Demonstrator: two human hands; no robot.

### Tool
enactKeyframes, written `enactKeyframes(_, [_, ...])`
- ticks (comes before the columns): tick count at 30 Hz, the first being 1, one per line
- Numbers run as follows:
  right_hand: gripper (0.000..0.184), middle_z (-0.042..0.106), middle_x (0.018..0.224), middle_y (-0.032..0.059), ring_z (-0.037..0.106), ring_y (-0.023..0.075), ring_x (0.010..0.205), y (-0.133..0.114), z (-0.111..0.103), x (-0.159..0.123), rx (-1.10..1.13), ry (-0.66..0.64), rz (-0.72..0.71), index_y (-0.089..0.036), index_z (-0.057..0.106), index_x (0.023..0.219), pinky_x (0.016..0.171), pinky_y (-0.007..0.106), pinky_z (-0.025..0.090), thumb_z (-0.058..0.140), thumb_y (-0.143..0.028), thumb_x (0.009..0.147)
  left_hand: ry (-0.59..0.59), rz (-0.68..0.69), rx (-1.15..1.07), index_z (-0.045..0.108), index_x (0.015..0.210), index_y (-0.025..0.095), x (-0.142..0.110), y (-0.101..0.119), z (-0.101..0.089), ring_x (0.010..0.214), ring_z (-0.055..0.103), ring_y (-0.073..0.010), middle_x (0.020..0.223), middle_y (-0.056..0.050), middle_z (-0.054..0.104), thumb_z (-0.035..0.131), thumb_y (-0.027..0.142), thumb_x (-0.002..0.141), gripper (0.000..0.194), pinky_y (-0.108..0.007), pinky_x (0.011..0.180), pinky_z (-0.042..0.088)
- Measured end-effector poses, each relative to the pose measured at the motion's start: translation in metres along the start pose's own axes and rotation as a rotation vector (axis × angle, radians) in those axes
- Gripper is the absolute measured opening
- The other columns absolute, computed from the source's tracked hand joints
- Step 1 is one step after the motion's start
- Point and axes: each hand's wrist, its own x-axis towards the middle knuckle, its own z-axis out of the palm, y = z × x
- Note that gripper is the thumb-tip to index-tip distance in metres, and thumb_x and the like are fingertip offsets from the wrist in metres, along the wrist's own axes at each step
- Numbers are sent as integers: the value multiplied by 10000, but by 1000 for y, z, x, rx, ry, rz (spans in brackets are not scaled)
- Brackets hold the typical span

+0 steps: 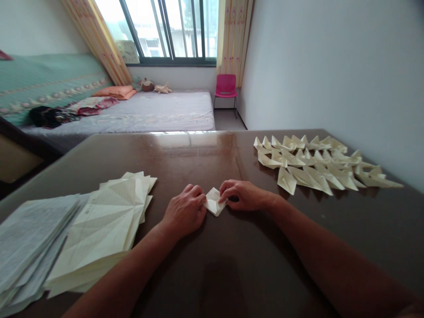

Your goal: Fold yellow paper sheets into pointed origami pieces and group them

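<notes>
A small folded piece of cream paper [214,204] lies on the brown table between my two hands. My left hand [186,209] is closed at its left corner, with the fingers curled and pressing the edge. On the opposite side, my right hand [243,195] pinches the right corner between thumb and fingers. The paper looks diamond-shaped, with creases and layered flaps. To the left lies a stack of creased cream sheets [106,216], its top sheet showing fold lines that fan out. Several finished-looking pointed paper folds [308,161] stand in rows at the right.
Printed papers [29,238] are piled at the table's left edge. The glossy brown table [205,163] reaches toward a bed [179,110] and a pink chair [226,86]. A white wall [331,66] runs along the right side.
</notes>
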Motion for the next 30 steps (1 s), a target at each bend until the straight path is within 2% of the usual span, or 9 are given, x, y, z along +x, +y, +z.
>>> enactKeyframes(4, [313,656,1025,1,616,145,906,-2,-1,0,-17,-1,-2,-297,749,956,844,258,456,608,-134,729,108,178,-60,639,983,205,-1,0,7,938,507,-194,980,-68,606,448,223,901,208,-312,799,457])
enactKeyframes(7, [285,657,1026,3,616,147,908,-2,-2,0,-21,-4,-8,-289,750,952,839,258,458,612,-156,740,59,275,-68,642,1035,247,-1,-3,9,890,534,-170,972,-39,639,427,248,931,239,-282,743,448])
enactKeyframes(11, [218,661,993,22,614,134,845,-3,0,2,-7,40,2,-246,747,924,794,249,465,588,-180,789,-17,273,-77,660,1011,292,-2,-6,5,889,564,-153,1008,2,669,431,257,934,244,-256,672,431])
enactKeyframes(15, [303,661,1106,61,565,178,1005,-7,7,5,-128,167,6,-239,670,1137,908,323,429,549,-232,859,-30,255,-132,691,944,282,-2,-5,0,916,572,-146,1036,-4,667,454,278,922,238,-240,682,444])
enactKeyframes(20, [431,533,1374,29,413,239,1262,-7,15,1,-305,41,64,-308,487,1364,1011,425,317,381,-415,960,-74,283,-127,660,1066,314,-1,-7,-3,975,562,-165,1050,-3,658,510,358,901,227,-246,731,452])
enactKeyframes(25, [489,419,1465,-13,260,262,1392,3,18,-5,-314,-28,84,-345,336,1448,1092,448,203,336,-443,969,-87,278,-74,653,1066,336,0,-11,1,941,567,-142,1080,24,660,440,336,945,245,-230,690,428])
enactKeyframes(30, [449,432,1457,-24,281,284,1382,7,9,-11,-307,-49,99,-397,402,1402,1081,482,220,397,-412,954,-71,318,-29,646,1076,319,1,-14,4,949,565,-150,1084,13,660,432,376,949,255,-240,724,430])
